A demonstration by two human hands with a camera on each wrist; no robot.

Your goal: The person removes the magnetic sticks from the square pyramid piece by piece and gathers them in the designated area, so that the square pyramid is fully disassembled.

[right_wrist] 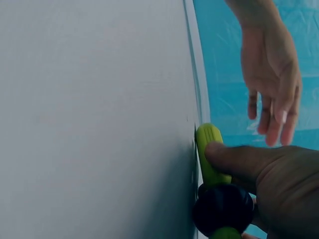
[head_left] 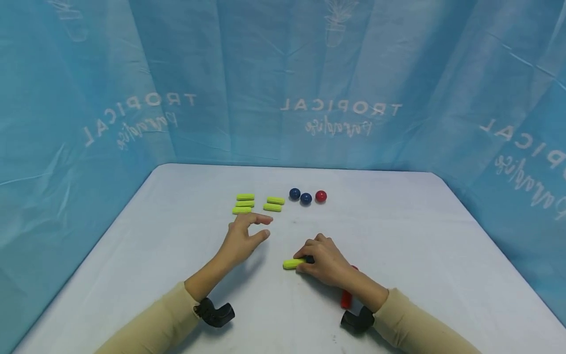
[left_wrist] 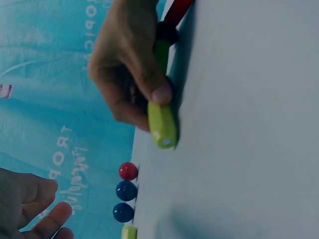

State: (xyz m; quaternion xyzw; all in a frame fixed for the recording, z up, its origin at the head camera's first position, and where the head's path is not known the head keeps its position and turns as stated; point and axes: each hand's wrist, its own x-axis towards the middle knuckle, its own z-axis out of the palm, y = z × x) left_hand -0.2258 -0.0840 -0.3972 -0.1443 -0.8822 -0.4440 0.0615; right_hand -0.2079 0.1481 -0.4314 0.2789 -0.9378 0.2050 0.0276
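Note:
My right hand [head_left: 326, 260] pinches a yellow-green stick [head_left: 291, 264] between thumb and fingers, low over the white table. Against that stick sits a dark ball [right_wrist: 223, 209], and another green piece [right_wrist: 226, 233] shows on the ball's far side. A red stick [head_left: 346, 299] lies partly hidden under the right forearm; in the left wrist view a red piece [left_wrist: 178, 11] appears beyond the dark ball. My left hand [head_left: 239, 241] hovers to the left, thumb and fingers apart, holding nothing. It is nearest to several loose yellow-green sticks [head_left: 242, 210].
Two dark blue balls [head_left: 306, 198] and a red ball [head_left: 321, 196] stand in a row toward the back of the table [head_left: 398, 221]. To their left, more green sticks [head_left: 272, 207] lie in two small groups. A blue printed curtain [head_left: 256, 132] surrounds the back and sides.

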